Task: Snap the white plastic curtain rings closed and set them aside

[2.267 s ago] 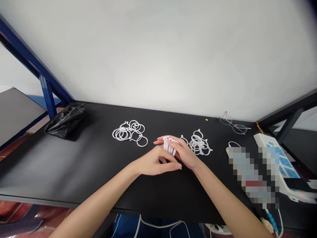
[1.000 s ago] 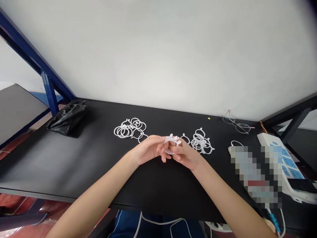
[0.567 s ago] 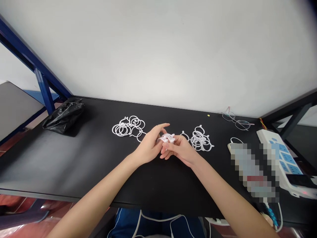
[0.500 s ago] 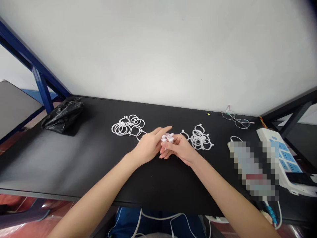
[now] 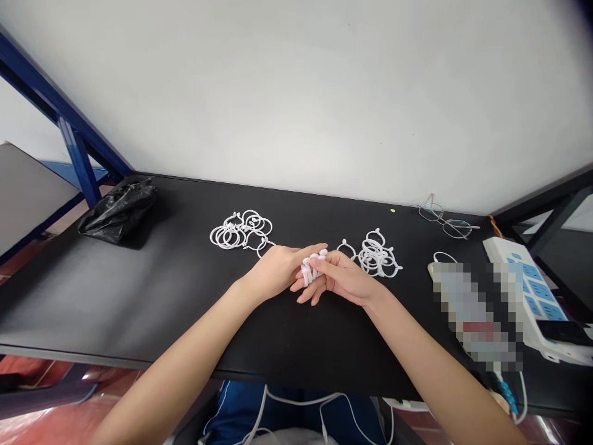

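Both hands meet at the middle of the black table point(image 5: 139, 296). Several white plastic rings point(image 5: 309, 269) are threaded over the fingers of my right hand point(image 5: 343, 279), whose thumb pinches them. My left hand point(image 5: 278, 272) lies against them from the left, its fingers closed on the same bunch. One heap of loose white rings point(image 5: 241, 233) lies behind and to the left of the hands. A second heap of rings point(image 5: 376, 258) lies just right of my right hand.
A crumpled black plastic bag point(image 5: 118, 210) sits at the far left of the table. Wire-rimmed glasses point(image 5: 445, 224) lie at the back right. A white and blue power strip point(image 5: 532, 296) and a blurred-out object point(image 5: 472, 321) fill the right end.
My hands turned the bunch of rings from held up between them to lying over my right fingers. My left fingers, stretched out half a second ago, have closed onto the bunch.
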The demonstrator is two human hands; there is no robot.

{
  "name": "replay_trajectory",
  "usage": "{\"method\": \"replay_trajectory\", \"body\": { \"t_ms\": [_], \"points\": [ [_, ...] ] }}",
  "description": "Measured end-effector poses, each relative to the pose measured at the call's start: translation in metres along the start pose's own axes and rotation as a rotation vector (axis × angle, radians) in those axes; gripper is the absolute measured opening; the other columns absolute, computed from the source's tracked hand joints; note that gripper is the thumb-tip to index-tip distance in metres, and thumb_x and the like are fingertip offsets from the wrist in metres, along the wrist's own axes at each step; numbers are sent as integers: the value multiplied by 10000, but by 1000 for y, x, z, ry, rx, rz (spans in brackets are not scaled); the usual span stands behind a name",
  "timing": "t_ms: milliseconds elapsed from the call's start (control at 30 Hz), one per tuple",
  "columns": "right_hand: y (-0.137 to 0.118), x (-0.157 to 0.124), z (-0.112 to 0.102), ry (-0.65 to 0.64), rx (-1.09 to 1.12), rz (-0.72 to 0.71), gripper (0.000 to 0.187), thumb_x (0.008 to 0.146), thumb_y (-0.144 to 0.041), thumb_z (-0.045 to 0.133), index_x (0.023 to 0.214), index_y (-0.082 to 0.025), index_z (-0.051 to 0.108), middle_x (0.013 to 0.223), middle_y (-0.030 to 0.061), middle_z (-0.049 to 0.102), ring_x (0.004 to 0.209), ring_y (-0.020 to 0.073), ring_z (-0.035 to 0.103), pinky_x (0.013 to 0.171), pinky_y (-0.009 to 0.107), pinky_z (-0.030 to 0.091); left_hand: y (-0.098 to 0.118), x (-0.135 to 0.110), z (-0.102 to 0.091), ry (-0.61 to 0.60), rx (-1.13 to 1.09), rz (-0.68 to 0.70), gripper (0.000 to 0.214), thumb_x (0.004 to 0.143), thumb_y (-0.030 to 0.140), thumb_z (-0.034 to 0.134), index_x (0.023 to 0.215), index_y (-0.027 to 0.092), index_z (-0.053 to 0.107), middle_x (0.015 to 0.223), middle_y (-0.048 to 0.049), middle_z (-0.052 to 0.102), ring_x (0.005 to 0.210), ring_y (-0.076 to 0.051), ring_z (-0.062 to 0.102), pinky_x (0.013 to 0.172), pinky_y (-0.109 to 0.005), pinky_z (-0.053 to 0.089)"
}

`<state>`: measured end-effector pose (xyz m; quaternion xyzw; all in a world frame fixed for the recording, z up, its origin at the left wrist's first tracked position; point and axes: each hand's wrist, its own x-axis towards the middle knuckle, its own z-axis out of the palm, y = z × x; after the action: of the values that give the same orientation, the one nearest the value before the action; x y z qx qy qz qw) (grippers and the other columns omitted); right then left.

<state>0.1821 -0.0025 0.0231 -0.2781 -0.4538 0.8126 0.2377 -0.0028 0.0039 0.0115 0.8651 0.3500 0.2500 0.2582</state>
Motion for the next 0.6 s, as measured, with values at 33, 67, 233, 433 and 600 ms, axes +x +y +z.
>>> {"method": "replay_trajectory", "body": {
  "t_ms": [33, 67, 233, 433, 600],
  "points": [
    [1, 0, 1, 8, -3, 1, 428, 899, -492, 588, 913, -83, 714, 924, 161, 764, 744, 214, 760, 582, 242, 592, 1, 0, 0, 5, -1, -2, 434, 871, 154, 467, 1293, 147, 569, 611, 21, 588, 471, -84, 440, 506, -189, 338],
    [1, 0, 1, 11, -10, -1, 434, 900, -495, 583, 911, -82, 714, 919, 160, 765, 746, 215, 760, 588, 247, 595, 1, 0, 0, 7, -5, -4, 423, 861, 140, 461, 1266, 147, 586, 594, 26, 573, 465, -82, 426, 499, -187, 328],
    [-3, -2, 6, 34, -67, -30, 337, 866, -421, 664, 967, -102, 709, 942, 129, 763, 802, 220, 757, 656, 277, 611, -1, 2, -4, 21, -163, -25, 286, 889, 179, 463, 1112, 158, 640, 561, 52, 524, 475, -63, 386, 497, -171, 313],
    [-5, -5, 16, 99, -131, -107, 294, 860, -399, 669, 869, -107, 709, 810, 86, 755, 735, 209, 757, 613, 281, 622, -2, 6, -10, 8, -444, -67, 166, 850, 162, 499, 718, 131, 595, 533, 57, 481, 488, -47, 360, 481, -159, 309],
    [-3, -7, 24, 103, -168, -176, 290, 869, -388, 656, 907, -107, 716, 815, 92, 760, 711, 224, 755, 562, 298, 623, -1, 8, -13, -84, -719, -69, 140, 810, 145, 509, 721, 124, 615, 540, 40, 518, 466, -47, 434, 457, -156, 342]
  ]
}}
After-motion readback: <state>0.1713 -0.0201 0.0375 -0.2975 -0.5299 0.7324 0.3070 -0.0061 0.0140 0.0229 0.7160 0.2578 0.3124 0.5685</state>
